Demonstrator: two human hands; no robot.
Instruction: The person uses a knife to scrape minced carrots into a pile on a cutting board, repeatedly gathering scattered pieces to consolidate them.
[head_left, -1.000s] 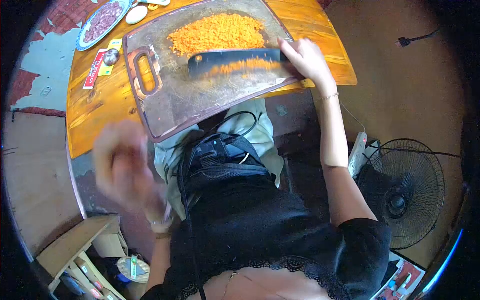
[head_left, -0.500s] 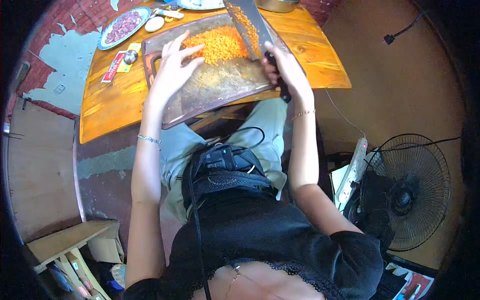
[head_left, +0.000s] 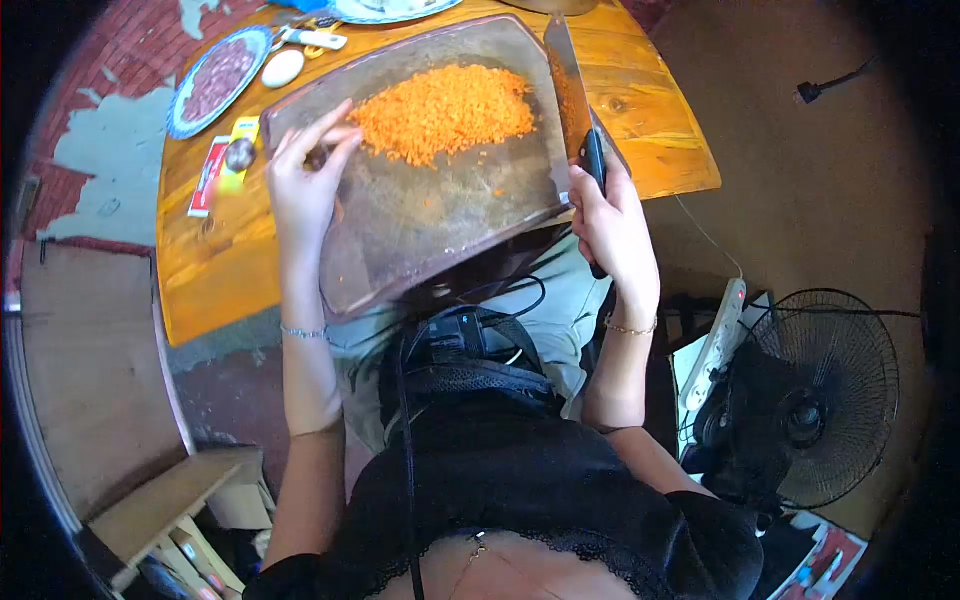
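A wide heap of finely chopped carrot (head_left: 445, 112) lies on the worn chopping board (head_left: 440, 225). At the heap's left end is my left hand (head_left: 305, 175), its fingers stretched out and apart, with the tips right at the carrot bits. It covers part of the board's left handle hole. My right hand (head_left: 612, 215) is wrapped round the black handle of a cleaver (head_left: 568, 85). The blade stands nearly upright at the board's right edge, seen almost edge-on, with orange bits stuck to its face.
Left of the board on the wooden table (head_left: 225, 270) are a plate of chopped meat (head_left: 218, 85), an egg (head_left: 283, 69), a white-handled tool (head_left: 315, 39), a red sachet (head_left: 208, 178) and a small dark round thing (head_left: 240, 154). A fan (head_left: 805, 410) and power strip (head_left: 715, 345) are at the right.
The cleaver has moved right, off the carrot heap, and its blade has turned more edge-on. My left hand has shifted left and down. Board and table appear lower in view.
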